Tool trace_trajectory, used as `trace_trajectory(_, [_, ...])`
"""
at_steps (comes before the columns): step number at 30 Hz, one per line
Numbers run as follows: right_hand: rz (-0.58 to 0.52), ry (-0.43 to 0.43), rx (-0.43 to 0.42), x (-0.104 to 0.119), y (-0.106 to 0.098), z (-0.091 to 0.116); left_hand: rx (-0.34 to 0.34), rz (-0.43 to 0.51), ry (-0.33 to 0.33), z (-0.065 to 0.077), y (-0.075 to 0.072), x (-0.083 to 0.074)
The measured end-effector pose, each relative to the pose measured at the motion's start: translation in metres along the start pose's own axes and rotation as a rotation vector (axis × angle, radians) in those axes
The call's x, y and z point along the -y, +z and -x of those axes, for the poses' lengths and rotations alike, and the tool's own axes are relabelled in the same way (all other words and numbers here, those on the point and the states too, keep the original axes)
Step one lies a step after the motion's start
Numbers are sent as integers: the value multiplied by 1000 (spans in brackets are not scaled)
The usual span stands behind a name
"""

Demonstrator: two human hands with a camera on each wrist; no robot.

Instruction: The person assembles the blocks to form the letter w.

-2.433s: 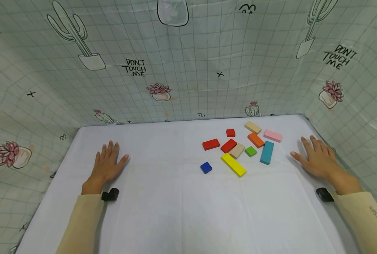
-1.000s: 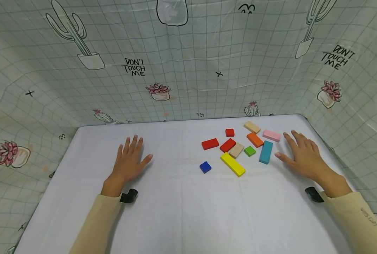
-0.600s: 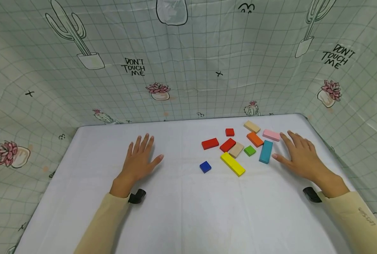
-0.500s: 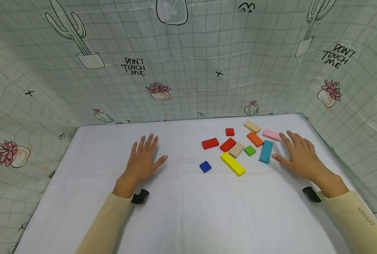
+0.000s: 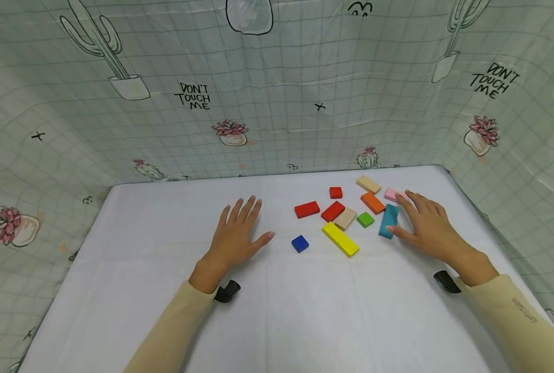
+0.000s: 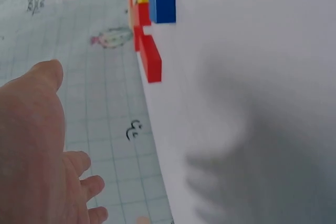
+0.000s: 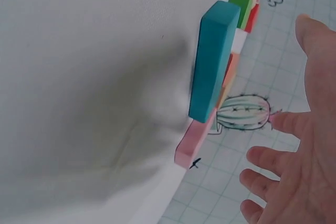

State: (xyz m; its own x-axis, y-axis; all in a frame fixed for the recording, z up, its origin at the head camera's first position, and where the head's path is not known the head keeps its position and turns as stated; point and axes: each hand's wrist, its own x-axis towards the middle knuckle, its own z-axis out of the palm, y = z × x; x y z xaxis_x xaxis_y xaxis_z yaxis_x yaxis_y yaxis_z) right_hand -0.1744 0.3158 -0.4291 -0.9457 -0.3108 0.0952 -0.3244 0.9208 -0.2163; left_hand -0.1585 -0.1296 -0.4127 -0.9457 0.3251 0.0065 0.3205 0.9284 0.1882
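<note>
Teal, the rectangular block [image 5: 390, 212] lay near the right hand [image 5: 426, 223], whose fingers were spread and empty; well left of it, the left hand [image 5: 235, 235] hung likewise. Reaching too low, the right hand could have nudged that block against the pink block [image 5: 391, 193] beyond it.

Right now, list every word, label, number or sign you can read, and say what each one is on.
"DON'T TOUCH ME": patterned cloth, left of centre in the head view.
"DON'T TOUCH ME": patterned cloth, right side.
"x"-shaped marks: patterned cloth.
Right sleeve: lettering too small and blurred to read.
Blocks: no readable text.
</note>
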Motion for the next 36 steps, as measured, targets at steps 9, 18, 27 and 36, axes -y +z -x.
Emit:
trace_trajectory(9, [5, -19, 9, 17, 1, -9, -1, -22, 11, -5, 8, -27])
trace_trajectory(18, [-13, -8, 35, 27, 5, -16, 1, -26, -11, -9, 11, -53])
trace_trajectory(27, [8, -72, 10, 32, 8, -20, 1, -48, 11, -12, 20, -78])
trace_trajectory(36, [17, -102, -5, 40, 9, -24, 40, -110, 19, -15, 30, -103])
